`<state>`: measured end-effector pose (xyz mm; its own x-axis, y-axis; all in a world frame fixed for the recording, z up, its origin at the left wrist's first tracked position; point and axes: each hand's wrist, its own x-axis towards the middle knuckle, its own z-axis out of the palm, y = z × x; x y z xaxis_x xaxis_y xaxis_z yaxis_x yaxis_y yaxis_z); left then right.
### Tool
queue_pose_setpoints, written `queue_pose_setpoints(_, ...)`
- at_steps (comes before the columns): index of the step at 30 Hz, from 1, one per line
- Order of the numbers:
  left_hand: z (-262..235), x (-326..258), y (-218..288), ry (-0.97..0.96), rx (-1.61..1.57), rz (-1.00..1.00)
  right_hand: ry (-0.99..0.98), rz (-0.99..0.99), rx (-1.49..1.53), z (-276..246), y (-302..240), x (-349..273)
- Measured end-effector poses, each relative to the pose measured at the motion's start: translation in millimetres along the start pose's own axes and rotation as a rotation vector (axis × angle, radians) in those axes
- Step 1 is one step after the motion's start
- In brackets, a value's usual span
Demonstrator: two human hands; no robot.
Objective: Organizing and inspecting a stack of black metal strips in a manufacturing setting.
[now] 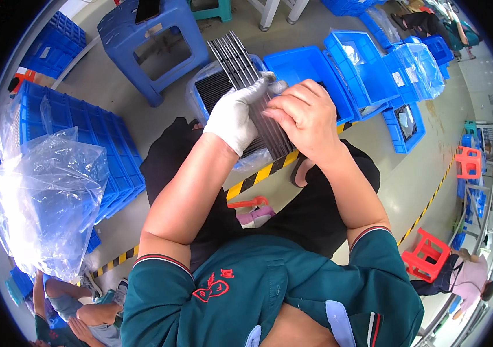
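Observation:
My left hand (232,118), in a white glove, is closed around a bundle of long, thin dark metal strips (236,62). The bundle slants from upper left to lower right, and its far ends fan slightly apart. My bare right hand (310,118) is at the right side of the bundle, its thumb and fingers pinched together against the strips. Whatever is in that pinch is too small to make out. Below the hands, a plastic-lined blue crate (196,104) holds more dark strips (214,89), partly hidden by my left hand and the bundle.
A blue bin (284,61) stands right of the lined crate, with more blue bins (368,75) beyond. A blue stool (116,40) is ahead left. Stacked blue crates (78,139) and clear plastic film (50,196) fill the left. Other people are at the edges.

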<state>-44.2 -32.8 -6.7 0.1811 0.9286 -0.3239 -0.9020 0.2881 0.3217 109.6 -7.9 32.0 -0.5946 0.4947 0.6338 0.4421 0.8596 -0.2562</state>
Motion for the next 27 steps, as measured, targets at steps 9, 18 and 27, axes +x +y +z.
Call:
queue_pose_setpoints(9, 16.3, -5.2, -0.6, 0.018, 0.120, 0.098, 0.093, -0.075, -0.058, -7.2, -7.5, 2.9)
queue_pose_setpoints(18, 12.7, -6.9, 5.2, -0.044, -0.028, 0.023, 0.116, 0.244, 0.242, -2.0, -4.9, 2.0)
queue_pose_setpoints(27, 15.8, -7.2, 2.5, -0.028, -0.045, -0.017, 0.080, 0.223, 0.205, -2.2, -2.0, -0.3)
